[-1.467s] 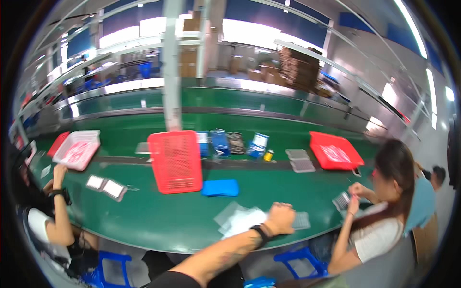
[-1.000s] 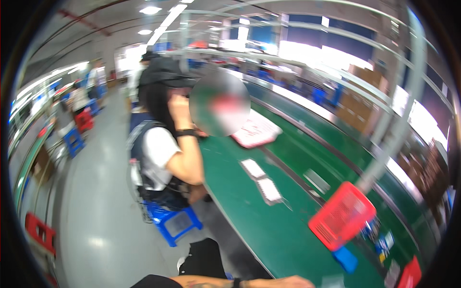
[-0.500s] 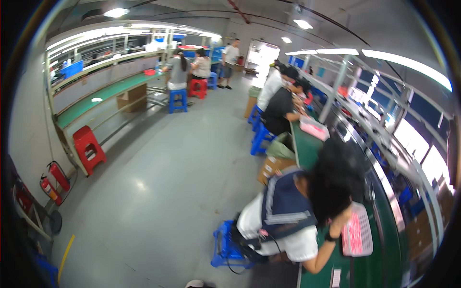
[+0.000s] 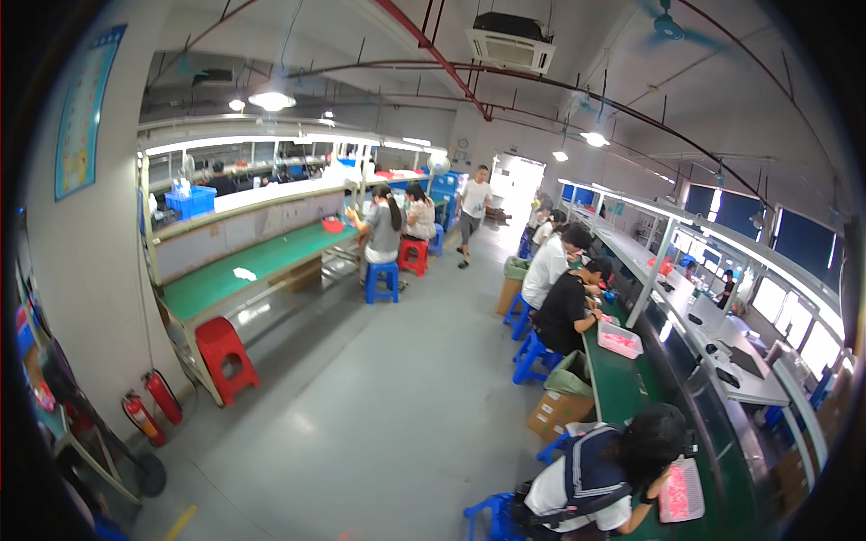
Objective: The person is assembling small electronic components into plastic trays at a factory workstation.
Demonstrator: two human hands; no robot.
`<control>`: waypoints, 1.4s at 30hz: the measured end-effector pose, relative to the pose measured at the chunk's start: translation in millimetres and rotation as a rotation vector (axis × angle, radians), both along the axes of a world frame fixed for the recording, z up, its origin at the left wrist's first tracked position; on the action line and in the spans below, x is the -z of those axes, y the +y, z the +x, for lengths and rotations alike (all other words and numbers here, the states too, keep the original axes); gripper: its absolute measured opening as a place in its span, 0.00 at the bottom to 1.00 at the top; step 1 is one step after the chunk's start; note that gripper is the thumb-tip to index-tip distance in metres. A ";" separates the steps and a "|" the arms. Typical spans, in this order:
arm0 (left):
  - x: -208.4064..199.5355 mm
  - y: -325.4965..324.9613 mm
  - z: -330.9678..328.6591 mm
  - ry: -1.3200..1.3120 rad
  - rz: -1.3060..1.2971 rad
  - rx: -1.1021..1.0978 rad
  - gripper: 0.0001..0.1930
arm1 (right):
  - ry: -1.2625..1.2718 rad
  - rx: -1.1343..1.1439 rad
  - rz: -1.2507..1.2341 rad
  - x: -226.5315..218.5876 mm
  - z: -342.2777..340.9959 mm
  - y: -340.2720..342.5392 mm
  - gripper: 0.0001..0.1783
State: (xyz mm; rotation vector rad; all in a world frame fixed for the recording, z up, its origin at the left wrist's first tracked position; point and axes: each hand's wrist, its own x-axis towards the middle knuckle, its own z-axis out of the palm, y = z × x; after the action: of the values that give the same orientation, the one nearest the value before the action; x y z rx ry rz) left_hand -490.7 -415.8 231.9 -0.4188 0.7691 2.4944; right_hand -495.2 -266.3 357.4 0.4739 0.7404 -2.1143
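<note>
Neither of my hands is in the picture, so what they hold cannot be seen. Nearest to me, at the lower right, a person in a white top with a dark blue collar [image 4: 591, 460] sits bent over a green workbench [image 4: 622, 397]. A white basket of pink pieces [image 4: 681, 491] rests on the bench by that person's arm. Farther along, a person in black [image 4: 564, 311] sits at another white basket with pink pieces [image 4: 620, 340].
A walkway of grey floor [image 4: 361, 406] runs ahead. At left are a green table [image 4: 225, 270], a red stool [image 4: 225, 361], fire extinguishers [image 4: 144, 419] and a wheeled cart [image 4: 99, 451]. Cardboard boxes [image 4: 555, 413] stand beside the right bench. A person [image 4: 474, 203] stands far ahead.
The view has tilted upward and shows more ceiling. The near seated person and basket now sit lower in the picture. The far person in white has shifted and appears in mid-stride.
</note>
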 end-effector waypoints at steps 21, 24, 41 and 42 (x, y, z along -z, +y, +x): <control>-46.5 -292.4 -27.8 0.138 -1.040 -1.705 0.22 | 0.590 -0.980 -0.138 -42.5 -132.4 -395.9 0.15; -38.7 -331.4 11.6 -0.068 -1.374 -1.856 0.29 | 0.090 -1.383 -0.201 9.0 -109.0 -495.5 0.17; -102.4 -627.8 237.0 -0.335 -0.996 -2.612 0.27 | 0.163 -1.940 -0.139 14.3 164.8 -844.6 0.24; -93.5 -652.0 255.6 -0.234 -0.925 -2.661 0.27 | 0.162 -1.966 -0.154 17.6 181.6 -871.4 0.24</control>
State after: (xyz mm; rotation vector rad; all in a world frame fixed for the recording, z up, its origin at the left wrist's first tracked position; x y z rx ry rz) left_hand -235.1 -1067.8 325.4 0.9320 -0.3743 -0.5682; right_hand -313.6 -1137.7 339.8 -0.4639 0.6000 -0.3101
